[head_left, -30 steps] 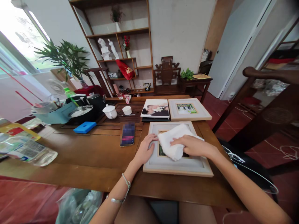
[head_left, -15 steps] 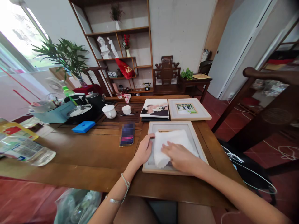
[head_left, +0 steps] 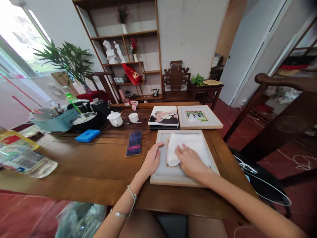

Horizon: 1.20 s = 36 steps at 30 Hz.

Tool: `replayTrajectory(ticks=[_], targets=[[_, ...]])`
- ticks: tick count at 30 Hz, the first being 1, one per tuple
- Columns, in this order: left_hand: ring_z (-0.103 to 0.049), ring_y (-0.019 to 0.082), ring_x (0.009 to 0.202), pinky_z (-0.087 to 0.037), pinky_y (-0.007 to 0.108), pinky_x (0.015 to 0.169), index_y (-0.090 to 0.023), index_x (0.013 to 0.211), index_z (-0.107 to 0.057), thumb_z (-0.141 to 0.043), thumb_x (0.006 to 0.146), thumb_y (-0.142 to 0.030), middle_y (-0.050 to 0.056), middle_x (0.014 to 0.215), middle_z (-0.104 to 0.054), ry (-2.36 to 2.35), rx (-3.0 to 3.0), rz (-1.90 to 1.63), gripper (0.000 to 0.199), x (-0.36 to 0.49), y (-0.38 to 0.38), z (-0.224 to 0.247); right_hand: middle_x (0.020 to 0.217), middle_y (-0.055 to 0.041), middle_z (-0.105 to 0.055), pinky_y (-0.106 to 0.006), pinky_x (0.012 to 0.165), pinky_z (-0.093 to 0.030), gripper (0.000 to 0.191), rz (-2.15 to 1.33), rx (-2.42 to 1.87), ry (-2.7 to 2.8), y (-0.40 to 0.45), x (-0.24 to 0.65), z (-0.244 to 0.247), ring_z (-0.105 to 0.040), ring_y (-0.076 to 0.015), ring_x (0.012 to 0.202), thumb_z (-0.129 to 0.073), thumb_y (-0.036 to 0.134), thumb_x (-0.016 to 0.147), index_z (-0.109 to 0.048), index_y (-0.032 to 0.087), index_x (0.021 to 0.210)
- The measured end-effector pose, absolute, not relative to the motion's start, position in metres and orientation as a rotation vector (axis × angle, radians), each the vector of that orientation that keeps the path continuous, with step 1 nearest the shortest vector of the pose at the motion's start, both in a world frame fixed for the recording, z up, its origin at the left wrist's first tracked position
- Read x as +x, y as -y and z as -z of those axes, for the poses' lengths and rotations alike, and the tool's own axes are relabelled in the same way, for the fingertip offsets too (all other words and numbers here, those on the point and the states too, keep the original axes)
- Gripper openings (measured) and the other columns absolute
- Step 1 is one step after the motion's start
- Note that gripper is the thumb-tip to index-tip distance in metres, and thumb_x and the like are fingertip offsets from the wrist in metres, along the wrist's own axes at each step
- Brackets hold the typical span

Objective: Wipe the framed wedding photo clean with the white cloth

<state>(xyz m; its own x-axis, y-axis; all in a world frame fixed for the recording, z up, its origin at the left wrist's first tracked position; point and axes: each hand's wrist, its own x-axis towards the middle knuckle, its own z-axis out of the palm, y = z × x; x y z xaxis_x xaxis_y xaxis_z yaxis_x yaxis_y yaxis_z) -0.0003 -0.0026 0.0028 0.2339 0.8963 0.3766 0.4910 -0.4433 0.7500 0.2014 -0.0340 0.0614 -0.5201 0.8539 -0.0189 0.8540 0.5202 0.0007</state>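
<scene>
Right now, the right hand [head_left: 193,162] is lying on top of a white cloth [head_left: 190,143], with its fingers stretched out. It is pressing down from above, not closing around the cloth, and its thumb is hiding from view. The left hand [head_left: 152,157] is resting half open on the left edge of a pale picture frame [head_left: 168,177]. It is touching the frame lightly and seems to be steadying it, not grabbing it.

That frame is lying face up on the bench [head_left: 111,181], right under the hands. The cloth is covering most of the small picture in its middle. Only a thin strip is peeping out beside the cloth, on the side near the left hand.

So the wiping is looking partway done, I think. The cloth is sitting over the middle, while the wide grey border by the left hand is showing bare. Any dust or wet marks are too small to see, so I cannot tell which parts are clean.

Past the right hand, a second frame [head_left: 200,124] is lying face up beside a stacked photo panel [head_left: 163,114]. No hand or cloth is touching either one, and I cannot tell if they are wiped. Left of the left hand, a phone [head_left: 133,143] is lying on the bench.
</scene>
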Motion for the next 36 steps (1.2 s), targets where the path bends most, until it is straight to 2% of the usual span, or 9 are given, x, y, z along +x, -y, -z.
replayTrajectory(ticks=[3,6,13,16,19,21,24,29,36], targets=[[-0.057,0.021,0.117,-0.042,0.04,0.104,-0.019,0.124,-0.053,-0.035,0.095,-0.021,0.01,0.124,-0.061,-1.287,2.001,-1.115,0.034,-0.001,0.003,-0.002,0.138,-0.0248,-0.048,-0.044,0.105,-0.035,0.056,0.073,1.322,-2.843,0.059,0.182,-0.062,-0.042,-0.0362,0.13,-0.043,0.002,0.076,-0.048,-0.001,0.132],[-0.057,0.021,0.117,-0.042,0.039,0.104,-0.019,0.124,-0.053,-0.033,0.095,-0.019,0.011,0.126,-0.06,-1.287,1.982,-1.108,0.035,-0.002,0.003,-0.001,0.132,-0.0209,-0.055,-0.042,0.103,-0.037,0.054,0.234,1.079,-2.951,0.076,0.186,-0.076,-0.047,-0.0329,0.125,-0.045,0.004,0.075,-0.054,0.005,0.128],[-0.054,0.021,0.121,-0.038,0.042,0.108,-0.019,0.124,-0.053,-0.037,0.094,-0.02,0.01,0.127,-0.06,-1.29,2.04,-1.086,0.034,-0.001,0.003,-0.002,0.092,-0.0074,-0.072,-0.032,0.076,-0.045,0.035,0.633,1.148,-2.776,0.054,0.242,-0.11,-0.065,-0.0242,0.089,-0.046,0.007,0.071,-0.07,0.02,0.093],[-0.053,0.021,0.122,-0.037,0.042,0.109,-0.019,0.124,-0.053,-0.037,0.093,-0.018,0.01,0.127,-0.059,-1.289,2.043,-1.079,0.034,-0.001,0.003,-0.002,0.092,-0.0069,-0.072,-0.031,0.074,-0.043,0.036,0.563,1.397,-2.684,0.034,0.261,-0.107,-0.064,-0.0242,0.089,-0.046,0.006,0.07,-0.07,0.022,0.091],[-0.052,0.022,0.124,-0.036,0.043,0.11,-0.019,0.123,-0.053,-0.038,0.092,-0.015,0.01,0.127,-0.059,-1.276,2.049,-1.081,0.035,-0.001,0.002,-0.002,0.106,-0.0085,-0.07,-0.033,0.079,-0.043,0.048,0.306,1.709,-2.606,0.012,0.268,-0.094,-0.063,-0.0261,0.099,-0.044,0.004,0.072,-0.066,0.022,0.11],[-0.051,0.021,0.124,-0.035,0.044,0.111,-0.019,0.122,-0.054,-0.038,0.091,-0.014,0.01,0.128,-0.058,-1.261,2.062,-1.081,0.035,-0.002,0.002,-0.001,0.114,-0.0123,-0.066,-0.035,0.083,-0.043,0.05,0.07,1.833,-2.558,0.001,0.264,-0.084,-0.06,-0.028,0.106,-0.043,0.003,0.075,-0.061,0.018,0.119],[-0.051,0.021,0.124,-0.035,0.044,0.111,-0.019,0.122,-0.054,-0.038,0.091,-0.013,0.01,0.128,-0.059,-1.25,2.072,-1.091,0.035,-0.002,0.001,0.0,0.118,-0.0192,-0.062,-0.035,0.088,-0.041,0.044,-0.112,1.801,-2.537,-0.003,0.25,-0.076,-0.055,-0.0294,0.114,-0.041,0.0,0.076,-0.061,0.009,0.115],[-0.052,0.021,0.123,-0.036,0.044,0.111,-0.02,0.121,-0.055,-0.039,0.089,-0.012,0.01,0.128,-0.059,-1.242,2.073,-1.109,0.037,-0.002,0.001,0.001,0.088,-0.0146,-0.069,-0.031,0.071,-0.043,0.03,0.018,1.6,-2.546,0.045,0.228,-0.089,-0.065,-0.0248,0.084,-0.045,0.0,0.073,-0.068,0.011,0.09],[-0.052,0.021,0.124,-0.037,0.043,0.11,-0.02,0.121,-0.055,-0.041,0.089,-0.013,0.009,0.128,-0.059,-1.242,2.076,-1.09,0.036,-0.003,0.001,0.0,0.088,-0.0114,-0.07,-0.033,0.068,-0.04,0.032,0.295,1.31,-2.654,0.078,0.226,-0.113,-0.064,-0.0268,0.085,-0.048,0.007,0.069,-0.069,0.017,0.091]])
